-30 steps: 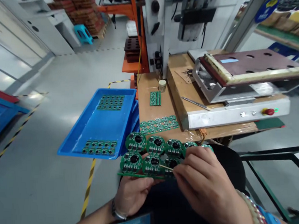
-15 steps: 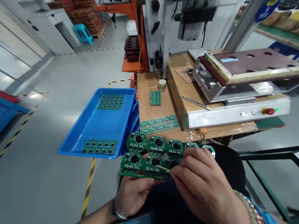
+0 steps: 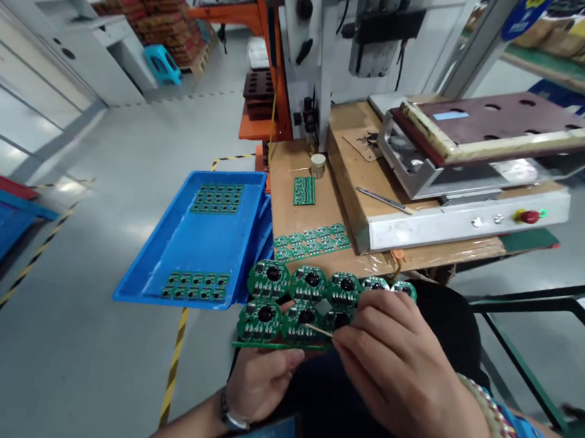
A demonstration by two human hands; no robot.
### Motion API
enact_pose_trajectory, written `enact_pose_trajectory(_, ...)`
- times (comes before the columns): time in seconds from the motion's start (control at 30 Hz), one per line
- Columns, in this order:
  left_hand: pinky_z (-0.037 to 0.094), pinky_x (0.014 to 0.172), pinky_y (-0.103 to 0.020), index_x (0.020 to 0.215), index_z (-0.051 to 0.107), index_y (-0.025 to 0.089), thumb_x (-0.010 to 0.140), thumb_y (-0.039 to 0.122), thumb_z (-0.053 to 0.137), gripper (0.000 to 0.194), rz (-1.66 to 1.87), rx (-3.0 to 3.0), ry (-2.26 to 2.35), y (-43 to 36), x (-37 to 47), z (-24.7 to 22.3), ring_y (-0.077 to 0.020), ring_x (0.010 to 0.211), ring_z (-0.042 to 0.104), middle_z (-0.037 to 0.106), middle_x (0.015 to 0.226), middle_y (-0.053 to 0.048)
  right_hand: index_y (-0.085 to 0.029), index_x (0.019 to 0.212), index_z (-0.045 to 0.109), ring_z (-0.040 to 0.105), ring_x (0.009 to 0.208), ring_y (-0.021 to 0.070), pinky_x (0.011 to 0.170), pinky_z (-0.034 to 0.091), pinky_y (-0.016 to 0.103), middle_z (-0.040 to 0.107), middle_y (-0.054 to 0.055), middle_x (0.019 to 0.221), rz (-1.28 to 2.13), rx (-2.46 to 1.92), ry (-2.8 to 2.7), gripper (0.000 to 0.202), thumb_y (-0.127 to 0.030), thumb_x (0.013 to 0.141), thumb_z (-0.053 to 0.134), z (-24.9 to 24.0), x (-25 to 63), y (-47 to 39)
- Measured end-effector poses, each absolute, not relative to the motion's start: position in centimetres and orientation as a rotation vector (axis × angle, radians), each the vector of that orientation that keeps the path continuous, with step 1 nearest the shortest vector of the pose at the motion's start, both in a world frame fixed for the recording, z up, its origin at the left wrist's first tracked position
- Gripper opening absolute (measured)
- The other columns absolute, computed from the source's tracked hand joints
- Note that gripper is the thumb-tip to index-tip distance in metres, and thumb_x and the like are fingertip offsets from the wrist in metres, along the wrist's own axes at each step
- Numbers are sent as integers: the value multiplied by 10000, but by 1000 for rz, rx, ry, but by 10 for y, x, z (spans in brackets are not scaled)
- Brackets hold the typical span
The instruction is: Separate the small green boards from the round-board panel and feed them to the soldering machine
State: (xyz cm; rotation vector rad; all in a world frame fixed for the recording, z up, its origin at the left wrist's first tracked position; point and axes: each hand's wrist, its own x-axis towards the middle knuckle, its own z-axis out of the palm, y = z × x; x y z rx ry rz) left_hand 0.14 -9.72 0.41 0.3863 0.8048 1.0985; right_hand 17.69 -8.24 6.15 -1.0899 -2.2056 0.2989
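Note:
A green circuit board panel of round boards in two rows, each with a black blob, is tilted up in front of me. My left hand grips its lower edge, thumb in front and the other fingers mostly hidden behind. Between the thumb and fingertips of my right hand is a thin pale wooden stick. Its tip lies at the black blob of a lower-row board; whether it touches, I cannot tell. The right hand covers the panel's right part.
Left of the bench stands a blue tray holding several circuit panels. Another panel, a small board, a round pot and tweezers lie on the bench. A machine with a red button stands at right.
The panel has shifted very slightly in my hands, its right end a little lower. The stick's tip stays around the same black blob.

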Motion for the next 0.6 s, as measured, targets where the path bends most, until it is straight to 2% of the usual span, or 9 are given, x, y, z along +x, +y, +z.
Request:
enact_pose_trajectory(0.23,531,770,-319,1051,658,236,619,83,698,460,1106,420,779,-97,1,2,-217,837,672,739,877,-6,-156,766,593,440,768,157,707,343,318,523,13,676,292,-1083,-2206,108,-96,822,522,59,176,-82)
enact_pose_trajectory(0.4,529,801,-351,1047,670,264,646,83,686,440,1113,419,791,-99,-1,-1,-234,884,666,740,930,-1,-161,761,598,450,761,155,705,342,315,524,10,667,283,-1094,-2214,125,-97,827,514,58,178,-83)
enact_pose_trajectory(0.6,543,786,-331,1019,680,296,616,78,713,459,1148,397,750,-99,-2,-2,-218,881,669,744,930,30,-158,770,602,464,782,170,707,355,328,531,20,665,270,-1097,-2211,128,-85,820,511,60,182,-84)
